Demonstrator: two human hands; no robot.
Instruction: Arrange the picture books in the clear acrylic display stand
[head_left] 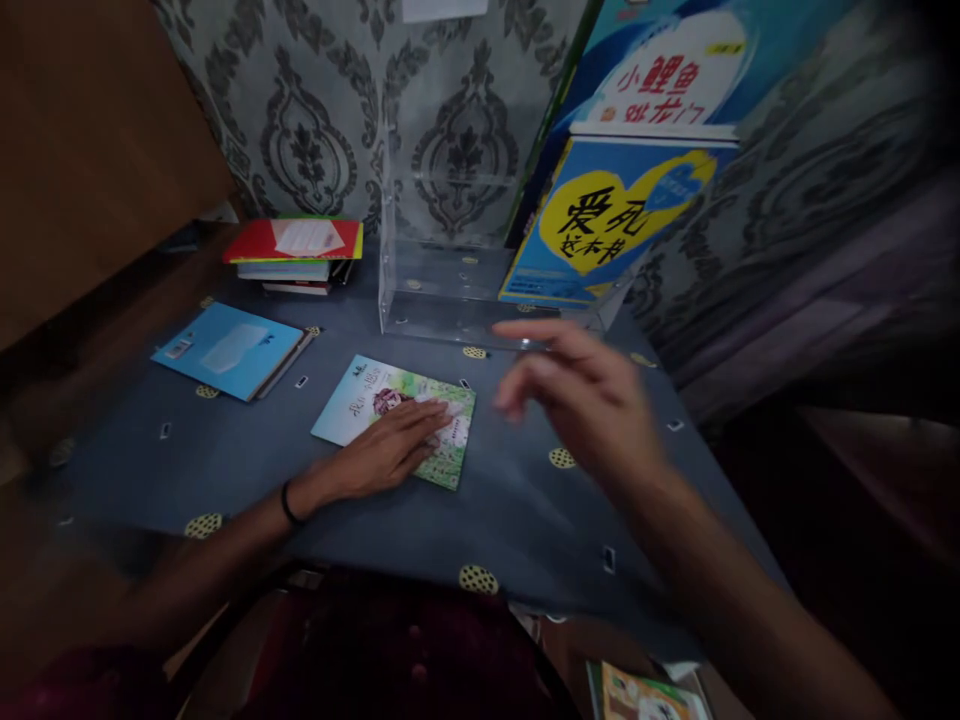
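A picture book [345,405] with a pale blue and green cover lies closed on the table. My left hand [394,445] rests flat on it, fingers stretched out towards its right side and covering part of the cover. Raised over the table to the right of that book is my right hand [577,395], slightly blurred. Its index finger points left, the other fingers are bent, and nothing shows between them. Behind it stands a clear acrylic stand [442,310], holding a blue book with a yellow heart [592,215] at its right side.
A blue-covered book [232,350] lies at the left, in front of a small stack topped by a red book [300,240]. A larger blue book [675,60] leans at the back right. Below the table's front edge [405,565] another colourful book [649,695] shows.
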